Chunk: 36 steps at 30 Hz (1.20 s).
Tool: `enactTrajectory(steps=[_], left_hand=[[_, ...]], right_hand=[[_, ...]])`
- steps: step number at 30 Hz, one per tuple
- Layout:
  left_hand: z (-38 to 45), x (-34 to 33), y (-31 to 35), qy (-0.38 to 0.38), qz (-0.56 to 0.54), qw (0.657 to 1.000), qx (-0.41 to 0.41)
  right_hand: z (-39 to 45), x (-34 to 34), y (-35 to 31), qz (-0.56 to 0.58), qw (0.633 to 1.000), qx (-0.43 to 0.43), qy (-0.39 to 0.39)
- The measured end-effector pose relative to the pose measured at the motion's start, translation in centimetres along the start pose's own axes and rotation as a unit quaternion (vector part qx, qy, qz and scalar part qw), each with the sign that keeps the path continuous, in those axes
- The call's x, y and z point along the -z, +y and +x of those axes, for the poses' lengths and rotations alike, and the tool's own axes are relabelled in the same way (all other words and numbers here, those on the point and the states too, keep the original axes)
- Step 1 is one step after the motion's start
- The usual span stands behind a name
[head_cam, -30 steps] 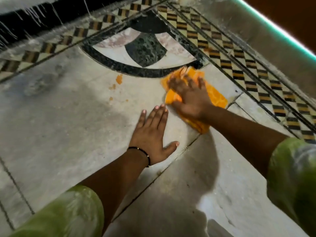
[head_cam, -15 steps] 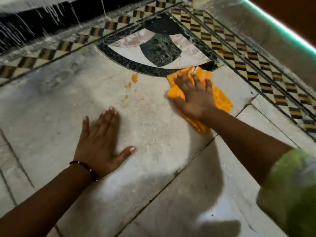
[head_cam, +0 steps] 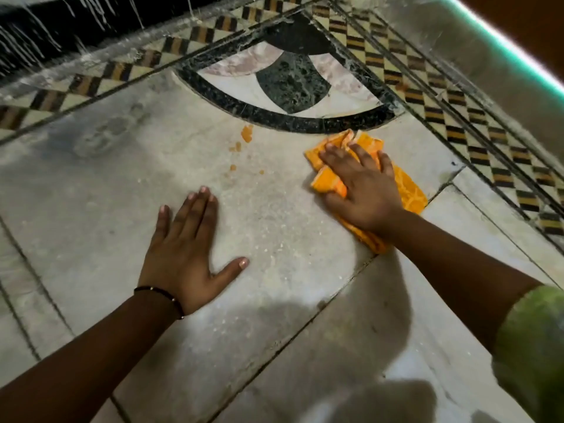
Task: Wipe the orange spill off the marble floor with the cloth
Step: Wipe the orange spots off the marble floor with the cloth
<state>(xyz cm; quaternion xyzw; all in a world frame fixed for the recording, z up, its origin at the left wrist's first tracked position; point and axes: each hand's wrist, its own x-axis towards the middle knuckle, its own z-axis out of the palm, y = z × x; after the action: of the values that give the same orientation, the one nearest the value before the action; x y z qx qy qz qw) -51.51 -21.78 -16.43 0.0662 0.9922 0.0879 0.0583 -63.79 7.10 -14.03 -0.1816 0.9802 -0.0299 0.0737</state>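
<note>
An orange cloth (head_cam: 410,190) lies bunched on the pale marble floor (head_cam: 274,227), right of centre. My right hand (head_cam: 361,184) presses flat on top of it, fingers spread over its folds. The orange spill (head_cam: 246,133) is a blob with a few smaller drops (head_cam: 233,167) below it, on the floor to the left of the cloth and apart from it. My left hand (head_cam: 187,251) rests flat on the bare marble nearer to me, palm down, fingers apart, holding nothing. A dark bracelet sits on that wrist.
A black curved inlay band (head_cam: 274,119) with a dark green centre lies just beyond the spill. Checkered border strips (head_cam: 457,135) run along the right and the far side. A raised stone ledge (head_cam: 476,56) stands at the right.
My left hand moved from beside the cloth out to the left and now lies flat below the spill. My right hand has stayed pressed on the cloth, which sits a little closer to the drops.
</note>
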Motion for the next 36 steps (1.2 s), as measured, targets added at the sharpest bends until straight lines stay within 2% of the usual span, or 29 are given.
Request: enactTrajectory(steps=[4, 5, 6, 9, 13, 15, 19, 21, 24, 27, 30, 31, 33, 35, 36], left_hand=[[0.0, -0.1, 0.1, 0.008, 0.009, 1.000, 0.001], [0.1, -0.2, 0.1, 0.007, 0.009, 1.000, 0.000], [0.0, -0.3, 0.1, 0.005, 0.010, 1.000, 0.000], [0.0, -0.2, 0.0, 0.004, 0.002, 1.000, -0.002], [0.0, -0.2, -0.1, 0.009, 0.001, 1.000, -0.003], [0.0, -0.1, -0.2, 0.014, -0.004, 1.000, -0.001], [-0.1, -0.1, -0.3, 0.043, -0.019, 0.998, 0.033], [-0.3, -0.1, -0.5, 0.054, -0.050, 0.996, 0.057], [-1.0, -0.3, -1.8, 0.067, -0.068, 0.994, 0.056], [-1.6, -0.4, -3.1, 0.076, -0.049, 0.993, 0.069], [-1.2, -0.4, -3.1, 0.061, -0.045, 0.993, 0.090], [-1.2, -0.3, -3.0, 0.058, -0.044, 0.993, 0.093], [-1.2, -0.3, -3.0, 0.057, -0.047, 0.993, 0.094], [-1.3, -0.3, -3.2, 0.061, -0.050, 0.992, 0.095], [-1.4, -0.3, -3.2, 0.066, -0.053, 0.992, 0.094]], right_hand=[[6.3, -0.1, -3.1, 0.041, 0.979, -0.200, 0.000], [7.5, -0.2, -4.6, 0.053, 0.973, -0.223, -0.005], [8.0, -0.3, -6.2, 0.055, 0.976, -0.209, -0.007], [4.6, -1.0, -9.1, 0.021, 0.998, -0.056, -0.002], [-2.7, -1.7, -7.6, -0.002, 0.994, 0.111, 0.025], [-5.4, -1.7, -6.2, 0.024, 0.993, 0.109, 0.042], [-7.8, -1.3, -6.6, 0.098, 0.992, -0.075, 0.025], [-8.3, -1.3, -9.2, 0.131, 0.986, -0.104, 0.013], [-9.2, -1.8, -12.2, 0.172, 0.985, -0.009, 0.001], [-9.1, -2.2, -11.4, 0.068, 0.992, 0.095, -0.056], [-7.8, -1.7, -10.7, 0.011, 0.989, 0.126, -0.075], [-7.2, -1.2, -10.7, 0.033, 0.989, 0.136, -0.045], [-5.8, 0.6, -10.6, 0.172, 0.979, 0.102, 0.028], [-4.1, 3.8, -11.4, 0.371, 0.927, 0.034, 0.050], [-3.2, 4.9, -11.4, 0.461, 0.887, 0.014, 0.026]])
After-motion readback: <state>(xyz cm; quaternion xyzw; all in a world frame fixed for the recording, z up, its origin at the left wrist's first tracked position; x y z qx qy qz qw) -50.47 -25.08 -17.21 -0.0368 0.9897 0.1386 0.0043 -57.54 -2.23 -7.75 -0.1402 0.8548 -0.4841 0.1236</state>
